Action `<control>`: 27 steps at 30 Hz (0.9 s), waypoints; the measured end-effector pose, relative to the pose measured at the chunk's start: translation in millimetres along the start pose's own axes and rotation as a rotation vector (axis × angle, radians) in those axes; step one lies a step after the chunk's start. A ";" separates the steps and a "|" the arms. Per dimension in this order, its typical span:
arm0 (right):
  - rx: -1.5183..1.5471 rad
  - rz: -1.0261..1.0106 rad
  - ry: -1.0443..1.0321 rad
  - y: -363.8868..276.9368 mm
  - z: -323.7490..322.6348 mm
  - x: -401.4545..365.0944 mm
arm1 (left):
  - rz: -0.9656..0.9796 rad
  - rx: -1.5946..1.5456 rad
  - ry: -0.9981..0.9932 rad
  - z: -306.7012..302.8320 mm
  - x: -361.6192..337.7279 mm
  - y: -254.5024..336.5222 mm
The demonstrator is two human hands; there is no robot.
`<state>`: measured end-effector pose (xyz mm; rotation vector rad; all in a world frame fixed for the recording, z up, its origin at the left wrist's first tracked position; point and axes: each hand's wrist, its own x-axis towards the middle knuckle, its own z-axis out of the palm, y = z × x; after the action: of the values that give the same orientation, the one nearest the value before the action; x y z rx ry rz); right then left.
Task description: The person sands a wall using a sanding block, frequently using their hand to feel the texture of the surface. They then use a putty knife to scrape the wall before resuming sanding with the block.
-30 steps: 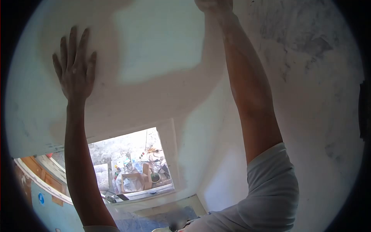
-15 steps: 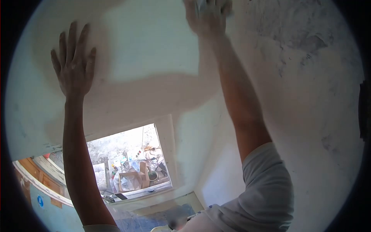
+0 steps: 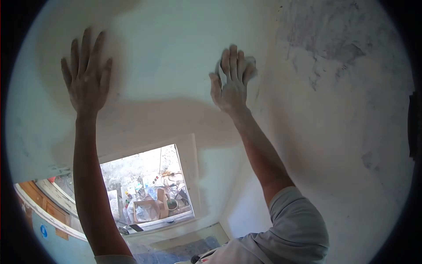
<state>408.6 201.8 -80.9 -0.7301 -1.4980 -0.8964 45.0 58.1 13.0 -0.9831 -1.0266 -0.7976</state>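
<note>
My left hand (image 3: 89, 84) lies flat on the pale painted wall (image 3: 171, 57) with its fingers spread, holding nothing. Against the same wall, further right, my right hand (image 3: 234, 86) presses a thin grey sheet of sandpaper (image 3: 251, 60). Edges of that sheet show beside the little finger and between thumb and forefinger; the rest is hidden under the palm. Pale dust coats the right hand's fingers.
Below the hands is a window opening (image 3: 185, 176), with a cardboard box (image 3: 147, 210), a bucket (image 3: 172, 204) and clutter beyond it. A dark phone-like object (image 3: 136, 228) lies on its sill. The adjoining wall (image 3: 334, 132) on the right has grey patches.
My right hand has slid down the wall with the sandpaper, from the top edge of view. My left hand stays flat in nearly the same place.
</note>
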 end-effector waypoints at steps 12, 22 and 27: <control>0.077 0.088 0.019 3.6 5.9 18.6 | 0.036 -0.031 0.039 2.8 -2.6 -1.9; 0.150 0.114 0.135 3.3 4.4 67.9 | 0.047 -0.010 0.040 2.6 -0.5 -3.1; 0.059 0.078 0.027 6.1 4.2 35.7 | 0.063 -0.028 0.063 3.4 1.5 -3.1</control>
<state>407.3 206.8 -44.7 -0.7259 -1.4561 -0.7969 41.6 60.0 15.9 -1.0035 -0.9282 -0.7885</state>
